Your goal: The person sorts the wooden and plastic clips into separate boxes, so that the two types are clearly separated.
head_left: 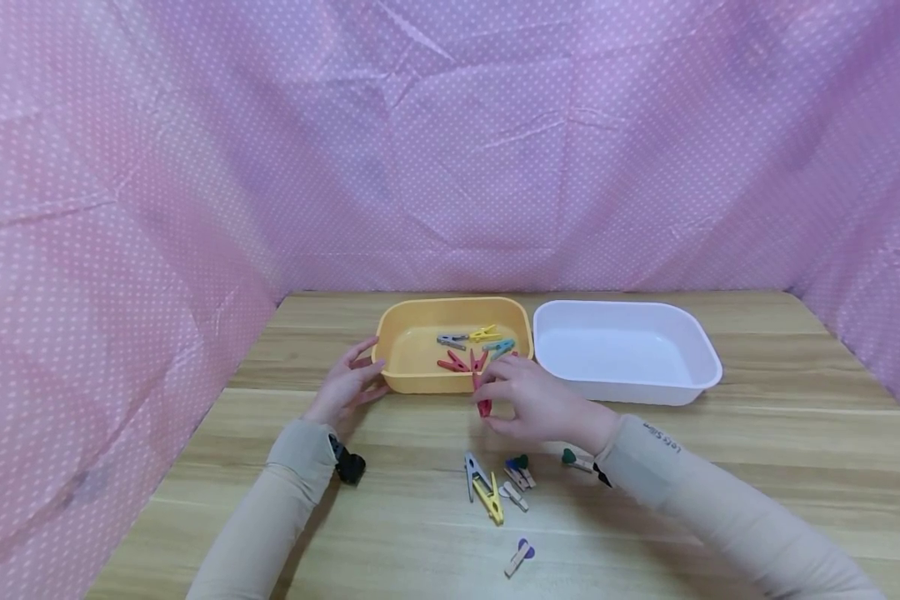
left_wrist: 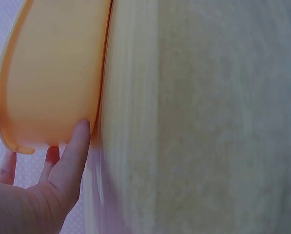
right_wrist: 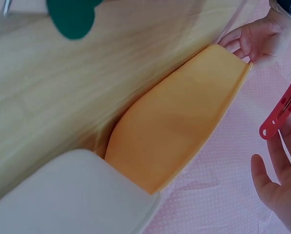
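Observation:
An orange tub stands at the table's middle with several coloured clothespins inside. My left hand rests against its front left corner, fingers straight, thumb on the outer wall. Just in front of the tub's front rim, my right hand pinches a red clothespin, which shows in the right wrist view held off the table beside the tub.
A white tub, with nothing in it, stands right of the orange one. Several loose clothespins lie on the wooden table near me, some with heart ends, one green, one purple. Pink dotted cloth walls surround the table.

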`<control>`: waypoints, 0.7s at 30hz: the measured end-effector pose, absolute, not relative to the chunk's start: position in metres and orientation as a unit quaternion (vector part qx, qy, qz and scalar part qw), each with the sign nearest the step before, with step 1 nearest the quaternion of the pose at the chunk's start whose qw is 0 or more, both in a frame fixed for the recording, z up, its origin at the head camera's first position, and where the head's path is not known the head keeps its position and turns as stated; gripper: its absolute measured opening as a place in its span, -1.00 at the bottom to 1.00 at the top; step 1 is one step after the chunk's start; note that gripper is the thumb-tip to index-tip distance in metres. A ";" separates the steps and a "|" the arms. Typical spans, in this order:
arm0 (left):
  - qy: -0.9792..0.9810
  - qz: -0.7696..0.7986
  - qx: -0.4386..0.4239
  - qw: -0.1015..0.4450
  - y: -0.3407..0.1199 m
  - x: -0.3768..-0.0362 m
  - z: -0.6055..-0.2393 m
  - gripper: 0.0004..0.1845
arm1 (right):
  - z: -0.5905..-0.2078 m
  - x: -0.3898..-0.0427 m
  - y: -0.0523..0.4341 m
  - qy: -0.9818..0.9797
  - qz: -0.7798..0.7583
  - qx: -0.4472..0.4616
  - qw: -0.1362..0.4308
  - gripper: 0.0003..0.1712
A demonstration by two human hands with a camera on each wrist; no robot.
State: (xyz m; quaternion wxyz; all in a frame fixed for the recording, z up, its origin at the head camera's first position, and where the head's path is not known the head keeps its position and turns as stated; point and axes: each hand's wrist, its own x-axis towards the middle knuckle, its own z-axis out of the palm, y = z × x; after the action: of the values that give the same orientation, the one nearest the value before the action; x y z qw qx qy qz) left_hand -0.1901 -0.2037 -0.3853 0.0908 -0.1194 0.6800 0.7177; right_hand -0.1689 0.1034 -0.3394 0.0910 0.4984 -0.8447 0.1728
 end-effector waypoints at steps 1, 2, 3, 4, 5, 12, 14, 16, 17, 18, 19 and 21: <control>0.679 0.718 -0.120 0.090 -0.204 -0.190 -0.385 -0.35 | -0.338 -0.170 0.104 -0.841 0.172 0.504 0.096 -0.75; 0.679 0.719 -0.119 0.091 -0.203 -0.190 -0.385 -0.35 | -0.337 -0.171 0.104 -0.836 0.170 0.512 0.104 -0.75; 0.679 0.719 -0.120 0.090 -0.203 -0.191 -0.385 -0.35 | -0.336 -0.172 0.105 -0.831 0.166 0.518 0.113 -0.75; 0.678 0.720 -0.120 0.090 -0.203 -0.191 -0.385 -0.36 | -0.335 -0.174 0.105 -0.827 0.162 0.525 0.123 -0.75; 0.678 0.720 -0.121 0.090 -0.203 -0.191 -0.385 -0.36 | -0.334 -0.175 0.105 -0.823 0.158 0.530 0.132 -0.75; 0.676 0.721 -0.125 0.088 -0.204 -0.191 -0.386 -0.36 | -0.325 -0.181 0.106 -0.818 0.135 0.536 0.161 -0.75; 0.674 0.722 -0.127 0.089 -0.204 -0.191 -0.386 -0.35 | -0.322 -0.182 0.106 -0.822 0.133 0.531 0.158 -0.75; 0.673 0.723 -0.127 0.089 -0.203 -0.191 -0.386 -0.35 | -0.320 -0.183 0.106 -0.825 0.130 0.528 0.153 -0.75; 0.673 0.724 -0.127 0.088 -0.203 -0.190 -0.385 -0.36 | -0.320 -0.184 0.106 -0.828 0.130 0.524 0.149 -0.75; 0.673 0.724 -0.128 0.088 -0.203 -0.190 -0.385 -0.36 | -0.319 -0.185 0.106 -0.831 0.128 0.522 0.147 -0.75; 0.672 0.724 -0.128 0.087 -0.203 -0.190 -0.385 -0.36 | -0.319 -0.186 0.106 -0.832 0.128 0.520 0.145 -0.75; 0.674 0.723 -0.129 0.086 -0.203 -0.190 -0.385 -0.37 | -0.317 -0.188 0.105 -0.835 0.130 0.516 0.144 -0.76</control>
State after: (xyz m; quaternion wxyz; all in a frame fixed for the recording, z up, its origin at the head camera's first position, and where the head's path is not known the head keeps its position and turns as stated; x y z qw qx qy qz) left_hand -0.1897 -0.2027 -0.3851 0.0856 -0.1289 0.6735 0.7228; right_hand -0.1876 0.1052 -0.3171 0.1442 0.5156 -0.8345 0.1302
